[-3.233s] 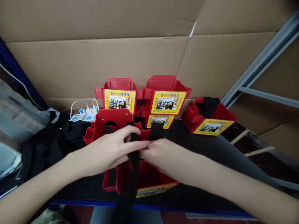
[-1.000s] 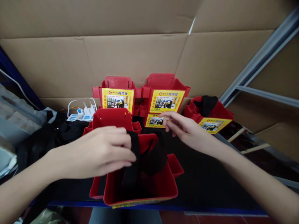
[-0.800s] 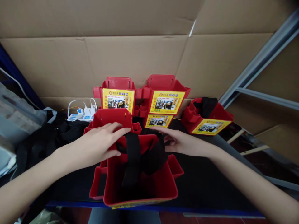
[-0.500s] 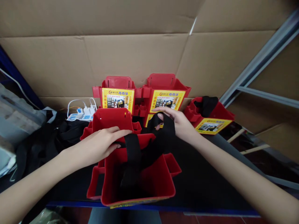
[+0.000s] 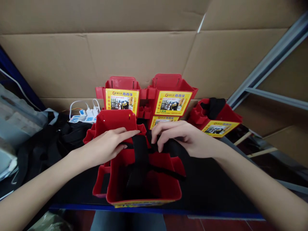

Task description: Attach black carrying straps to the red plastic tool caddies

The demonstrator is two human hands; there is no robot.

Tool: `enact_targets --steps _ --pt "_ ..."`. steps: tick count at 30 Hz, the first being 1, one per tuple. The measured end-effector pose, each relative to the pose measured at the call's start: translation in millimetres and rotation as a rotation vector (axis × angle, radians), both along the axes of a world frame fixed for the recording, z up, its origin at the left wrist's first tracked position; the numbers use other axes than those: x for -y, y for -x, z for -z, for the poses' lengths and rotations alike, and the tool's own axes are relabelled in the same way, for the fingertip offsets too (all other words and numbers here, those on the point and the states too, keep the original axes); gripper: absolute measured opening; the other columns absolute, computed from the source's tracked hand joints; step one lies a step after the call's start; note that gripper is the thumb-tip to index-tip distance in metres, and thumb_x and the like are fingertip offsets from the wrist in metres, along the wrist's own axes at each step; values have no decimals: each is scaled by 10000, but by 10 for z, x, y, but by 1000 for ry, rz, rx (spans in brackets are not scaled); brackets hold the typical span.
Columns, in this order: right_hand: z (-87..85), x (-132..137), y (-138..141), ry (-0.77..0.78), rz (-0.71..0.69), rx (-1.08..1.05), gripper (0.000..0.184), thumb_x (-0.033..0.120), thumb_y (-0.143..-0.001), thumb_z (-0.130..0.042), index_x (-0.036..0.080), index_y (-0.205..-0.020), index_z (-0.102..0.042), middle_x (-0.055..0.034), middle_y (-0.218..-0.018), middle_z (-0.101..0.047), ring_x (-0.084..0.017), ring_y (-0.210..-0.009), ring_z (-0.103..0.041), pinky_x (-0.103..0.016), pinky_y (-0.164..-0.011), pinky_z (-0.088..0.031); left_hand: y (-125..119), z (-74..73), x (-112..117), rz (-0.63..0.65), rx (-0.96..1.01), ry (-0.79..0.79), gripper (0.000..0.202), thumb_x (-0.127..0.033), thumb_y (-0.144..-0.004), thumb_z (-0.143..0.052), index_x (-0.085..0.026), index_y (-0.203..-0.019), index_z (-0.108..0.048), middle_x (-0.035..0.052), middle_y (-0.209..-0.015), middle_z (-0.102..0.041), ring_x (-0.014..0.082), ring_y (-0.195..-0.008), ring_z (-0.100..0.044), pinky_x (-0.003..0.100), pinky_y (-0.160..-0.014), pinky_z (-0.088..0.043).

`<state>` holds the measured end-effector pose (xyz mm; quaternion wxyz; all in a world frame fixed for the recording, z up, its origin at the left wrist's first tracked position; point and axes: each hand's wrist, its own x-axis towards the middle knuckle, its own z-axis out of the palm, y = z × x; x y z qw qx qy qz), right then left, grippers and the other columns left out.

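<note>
A red plastic tool box (image 5: 166,189) with side pockets sits at the table's front edge, its opening towards me. A black webbing strap (image 5: 141,154) runs over its back panel and down inside. My left hand (image 5: 108,144) is closed at the back panel, thumb and fingers pinching its top edge beside the strap. Above the box's right rear, my right hand (image 5: 185,138) has its fingers curled round a loop of the same strap (image 5: 179,150). A loose strap end crosses the opening. Right behind stands another red tool box (image 5: 115,118), partly covered by my left hand.
Labelled red boxes (image 5: 125,99) stand along the cardboard wall (image 5: 144,61), and another box (image 5: 216,118) with a black strap inside sits at right. A power strip (image 5: 84,118) and a heap of black straps (image 5: 48,144) lie at left. A metal frame (image 5: 269,57) rises at right.
My right hand has turned over and come nearer, bringing the strap loop lower over the box. The strap's loose end now lies across the opening. My left hand has barely moved.
</note>
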<state>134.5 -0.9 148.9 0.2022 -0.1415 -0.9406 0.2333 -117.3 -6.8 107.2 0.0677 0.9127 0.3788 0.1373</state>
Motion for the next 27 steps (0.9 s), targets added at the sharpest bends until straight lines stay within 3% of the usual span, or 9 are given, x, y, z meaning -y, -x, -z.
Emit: enact_targets --steps 4,7,10,13,15,17,21,24,27 --pt "-23 41 -26 -146 -46 184 308 -56 -702 -337 154 -610 -542 -30 -701 -522 -119 -742 -485 -259 -705 -427 0 1 9 12 -6 7 618 -84 -802 -454 -306 -1352 -277 62 -1124 -528 175 -953 -586 328 -818 -498" --pt "17 92 46 -249 -93 301 280 -52 -690 -358 155 -601 -526 -22 -645 -504 -120 -692 -464 -261 -716 -429 -9 12 -1 -3 -9 16 634 -73 -795 -459 -308 -1353 -270 58 -1098 -530 175 -939 -587 330 -805 -499" --pt "142 154 152 -413 -64 400 238 13 -776 -382 138 -762 -585 -51 -735 -562 -146 -752 -496 -302 -771 -437 -22 27 -20 -10 -19 13 639 -77 -797 -463 -303 -1359 -258 55 -1066 -533 171 -906 -591 328 -782 -502" --pt "271 219 202 -539 22 416 300 62 -836 -347 141 -1018 -572 -98 -998 -573 -167 -827 -527 -312 -721 -465 -33 30 -11 -3 -16 -14 616 -93 -813 -453 -290 -1362 -254 57 -1054 -531 163 -895 -590 320 -782 -501" --pt "305 246 170 -536 76 318 366 37 -826 -324 160 -1085 -551 -96 -1115 -539 -164 -914 -533 -307 -756 -474 -30 20 30 -11 -5 -47 602 -118 -826 -447 -300 -1364 -244 60 -1100 -514 164 -924 -582 324 -804 -498" --pt "288 264 86 -491 108 170 349 39 -818 -336 165 -1044 -572 -80 -1097 -554 -158 -1012 -514 -337 -891 -435 -5 2 104 -55 -3 -71 610 -181 -834 -467 -319 -1371 -212 66 -1201 -463 174 -958 -570 335 -810 -503" --pt "205 385 -140 -354 133 70 283 241 -870 -399 176 -1093 -563 -93 -1145 -560 -187 -1178 -435 -395 -1039 -309 117 -14 354 -126 29 -177 575 -261 -835 -483 -307 -1360 -254 78 -1363 -317 227 -1138 -464 384 -908 -464" --pt "243 613 -232 -349 148 153 503 457 -848 -398 170 -1255 -466 -126 -1319 -435 -246 -1272 -326 -409 -1017 -342 226 48 604 -41 43 -258 519 -282 -835 -487 -286 -1331 -335 83 -1391 -296 265 -1260 -321 435 -998 -382" --pt "437 869 -187 -464 271 252 520 433 -816 -481 204 -1282 -450 -103 -1310 -455 -250 -1243 -376 -404 -1005 -366 303 214 811 162 10 -254 507 -341 -815 -514 -292 -1304 -391 73 -1354 -382 271 -1259 -321 412 -979 -414"
